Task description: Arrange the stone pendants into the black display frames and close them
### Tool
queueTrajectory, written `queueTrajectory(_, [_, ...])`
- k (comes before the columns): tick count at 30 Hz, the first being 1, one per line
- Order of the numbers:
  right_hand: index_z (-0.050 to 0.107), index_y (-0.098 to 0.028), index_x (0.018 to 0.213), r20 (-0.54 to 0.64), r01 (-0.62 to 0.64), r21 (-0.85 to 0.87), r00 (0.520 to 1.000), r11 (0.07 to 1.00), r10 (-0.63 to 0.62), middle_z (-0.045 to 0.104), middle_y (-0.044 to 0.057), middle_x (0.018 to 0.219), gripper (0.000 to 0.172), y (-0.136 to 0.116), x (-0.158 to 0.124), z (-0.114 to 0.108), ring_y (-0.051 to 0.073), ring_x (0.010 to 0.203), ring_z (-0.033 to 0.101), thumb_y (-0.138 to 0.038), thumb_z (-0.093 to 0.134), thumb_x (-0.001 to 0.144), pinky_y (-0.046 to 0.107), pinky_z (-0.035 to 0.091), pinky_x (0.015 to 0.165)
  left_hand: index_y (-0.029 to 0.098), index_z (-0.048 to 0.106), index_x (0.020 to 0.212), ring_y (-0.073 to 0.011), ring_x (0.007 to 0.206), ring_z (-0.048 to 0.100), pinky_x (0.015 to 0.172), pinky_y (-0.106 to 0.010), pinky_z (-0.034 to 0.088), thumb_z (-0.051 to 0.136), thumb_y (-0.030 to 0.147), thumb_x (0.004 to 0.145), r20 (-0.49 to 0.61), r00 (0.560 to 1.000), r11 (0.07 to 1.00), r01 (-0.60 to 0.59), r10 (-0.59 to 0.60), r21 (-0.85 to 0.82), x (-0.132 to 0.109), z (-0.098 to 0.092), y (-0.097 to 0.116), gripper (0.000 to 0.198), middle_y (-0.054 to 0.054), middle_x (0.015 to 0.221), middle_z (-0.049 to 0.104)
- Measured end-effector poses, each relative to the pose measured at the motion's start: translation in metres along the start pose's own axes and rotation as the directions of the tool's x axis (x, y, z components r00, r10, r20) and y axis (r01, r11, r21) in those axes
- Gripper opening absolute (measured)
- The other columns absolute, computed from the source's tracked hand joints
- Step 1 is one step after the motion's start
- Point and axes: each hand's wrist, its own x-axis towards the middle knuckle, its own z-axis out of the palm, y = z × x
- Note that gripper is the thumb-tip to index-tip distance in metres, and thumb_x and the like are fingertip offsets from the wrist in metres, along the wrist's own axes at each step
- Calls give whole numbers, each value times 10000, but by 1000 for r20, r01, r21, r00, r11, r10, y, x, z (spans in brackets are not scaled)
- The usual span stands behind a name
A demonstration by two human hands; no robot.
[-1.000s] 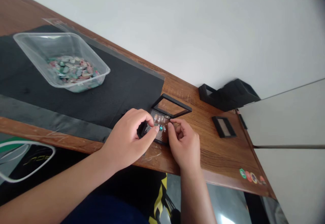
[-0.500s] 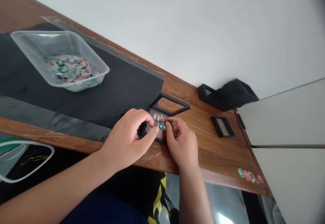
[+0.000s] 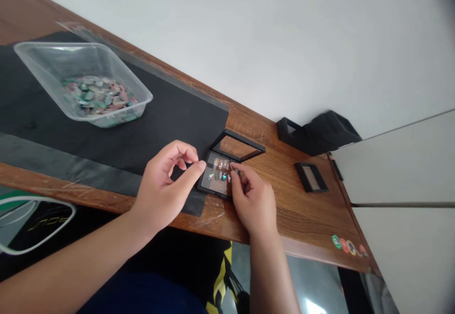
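A small black display case [image 3: 217, 188] lies on the table with its clear-windowed lid [image 3: 237, 147] raised at the back. Inside, two rows of small stones and charms [image 3: 223, 176] rest on a clear film, one of them a shiny blue-green. My right hand [image 3: 254, 195] grips the case's right side, thumb and index finger over its edge and other fingers curled. Just left of the case hovers my left hand [image 3: 170, 181], fingers bent, thumb and index tips close but apart, with nothing visible between them.
A clear plastic tub [image 3: 85, 81] of mixed stone chips [image 3: 103, 96] stands on a black mat [image 3: 177, 119] at left. Black cases [image 3: 320, 131] lean by the wall, and a small black frame [image 3: 312, 177] lies right. Round stickers [image 3: 344, 244] mark the front edge.
My left hand has drawn back leftward from over the case, uncovering its left part and the charms there. My right hand stays at the case's right side.
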Motion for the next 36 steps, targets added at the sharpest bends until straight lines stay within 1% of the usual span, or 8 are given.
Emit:
queueTrajectory(2, [756,-271,1105,-3,0,-4,1000,1000,0,658,-23,656,251,1,0,0,148,594,592,-333,568,952,249,408,579,238,557,831,-175,810,524,773,-355,432,610,258,900,39,999,999,0,-2,54,0,0,0,89,3,877,584])
queueTrajectory(7, [759,-281,1069,-6,-21,13,1000,1000,21,570,-51,583,225,-1,1,0,137,545,538,-355,588,944,250,378,566,248,575,888,-192,849,535,795,-370,437,598,265,905,155,988,964,-60,20,259,-2,2,0,34,-5,936,624])
queueTrajectory(13, [792,-274,946,-29,-113,68,993,991,115,561,-49,563,236,-7,4,3,134,532,519,-436,622,926,254,367,551,252,574,944,-212,930,571,732,-338,462,601,279,913,231,972,942,-115,41,315,-2,4,-3,49,-18,988,638])
queueTrajectory(20, [789,-230,898,-87,-84,149,991,985,97,571,-43,571,228,-3,5,4,128,543,510,-375,617,933,251,382,573,246,581,927,-215,936,573,710,-326,468,607,265,902,235,970,935,-140,63,327,-2,4,-3,40,-14,977,649])
queueTrajectory(24, [753,-192,825,-101,-98,259,987,961,128,563,-38,565,284,5,3,6,118,517,475,-419,618,929,244,367,533,240,576,907,-214,924,564,710,-323,470,603,261,900,230,971,936,-137,63,325,-2,4,-2,35,-14,949,645])
queueTrajectory(27, [744,-182,789,-81,-127,328,983,936,162,573,-30,565,305,10,4,9,117,511,468,-447,646,901,242,358,510,236,572,897,-210,924,554,720,-322,470,598,253,901,226,971,934,-145,71,327,-1,4,-1,31,-11,933,640])
queueTrajectory(32, [725,-181,758,-70,-147,364,980,920,185,590,-21,585,279,13,7,11,114,514,459,-433,680,868,242,349,498,235,577,893,-210,945,550,737,-324,469,602,255,900,227,971,937,-142,70,320,-1,4,0,33,-10,936,642])
queueTrajectory(36, [723,-187,818,-103,-137,359,977,923,185,571,-35,589,223,12,8,10,114,516,470,-399,680,872,238,371,513,240,582,897,-205,931,553,752,-328,464,605,243,893,227,972,941,-130,59,313,-1,3,0,23,-3,938,645])
